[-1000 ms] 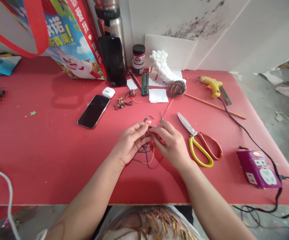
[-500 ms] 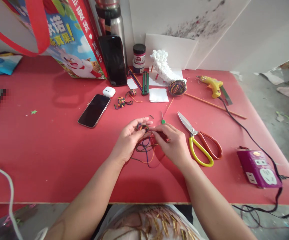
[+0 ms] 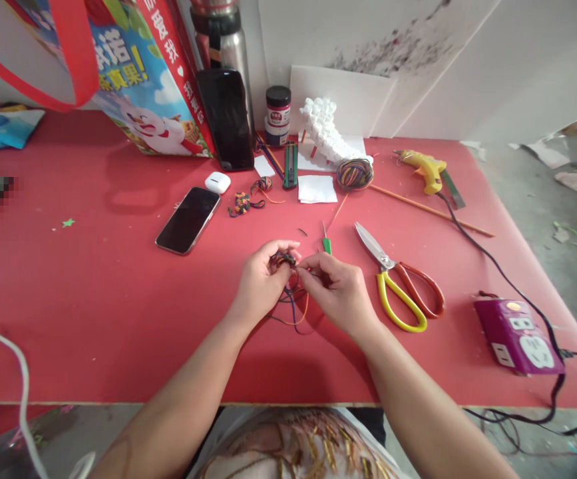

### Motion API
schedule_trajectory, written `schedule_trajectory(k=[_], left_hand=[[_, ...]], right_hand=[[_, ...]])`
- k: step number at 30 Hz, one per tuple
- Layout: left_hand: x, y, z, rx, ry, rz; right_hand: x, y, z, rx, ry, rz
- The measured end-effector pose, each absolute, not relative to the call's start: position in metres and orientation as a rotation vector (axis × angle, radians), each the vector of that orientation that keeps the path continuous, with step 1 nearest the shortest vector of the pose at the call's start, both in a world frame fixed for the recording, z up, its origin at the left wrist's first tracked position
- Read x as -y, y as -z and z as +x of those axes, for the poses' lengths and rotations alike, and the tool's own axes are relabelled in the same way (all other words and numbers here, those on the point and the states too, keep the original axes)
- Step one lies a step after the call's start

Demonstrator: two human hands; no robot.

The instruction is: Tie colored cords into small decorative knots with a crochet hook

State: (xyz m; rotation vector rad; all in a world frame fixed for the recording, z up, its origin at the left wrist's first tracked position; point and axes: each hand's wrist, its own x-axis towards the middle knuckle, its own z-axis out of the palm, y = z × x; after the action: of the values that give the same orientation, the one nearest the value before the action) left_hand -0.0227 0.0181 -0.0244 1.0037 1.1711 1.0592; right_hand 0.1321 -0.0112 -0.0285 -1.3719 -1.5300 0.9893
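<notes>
My left hand [image 3: 264,276] is closed round a small knotted piece of multicoloured cord [image 3: 283,261], dark with orange and purple strands. At its right side, the thumb and forefinger of my right hand [image 3: 335,283] pinch a cord at the edge of the piece. Loose cord ends [image 3: 293,309] in purple, orange and dark colours hang below onto the red table. Just beyond my right hand lies a green-handled tool [image 3: 327,245] with a thin metal shaft. Large scissors [image 3: 392,276] with one yellow and one red handle lie to the right.
A ball of cord [image 3: 355,174], a green cutter [image 3: 291,166] and a finished-looking knotted piece [image 3: 242,203] lie farther back. To the left is a phone [image 3: 188,221]. A yellow glue gun [image 3: 424,169] and a purple power socket [image 3: 518,336] with black cable are at right.
My right hand has drawn its fingertips in against the knotted piece, and my left hand has turned slightly. The loose cord ends have shifted, and more of the green handle shows.
</notes>
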Motion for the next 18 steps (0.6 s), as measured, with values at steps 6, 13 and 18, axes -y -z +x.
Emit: schedule_trajectory(k=[6, 13, 18], left_hand=[[-0.0157, 0.0197, -0.0249, -1.131, -1.030, 0.995], [-0.0160, 0.0260, -0.0237, -1.088, -0.937, 0.954], [-0.0161, 0.0289, -0.0249, -1.110, -0.921, 1.016]], right_hand=[[0.0099, 0.0298, 0.1332, 1.441, -1.050, -1.402], [0.0073, 0.0295, 0.1338, 1.348, -1.057, -1.426], [0.0065, 0.0251, 0.1329, 1.327, -1.031, -1.428]])
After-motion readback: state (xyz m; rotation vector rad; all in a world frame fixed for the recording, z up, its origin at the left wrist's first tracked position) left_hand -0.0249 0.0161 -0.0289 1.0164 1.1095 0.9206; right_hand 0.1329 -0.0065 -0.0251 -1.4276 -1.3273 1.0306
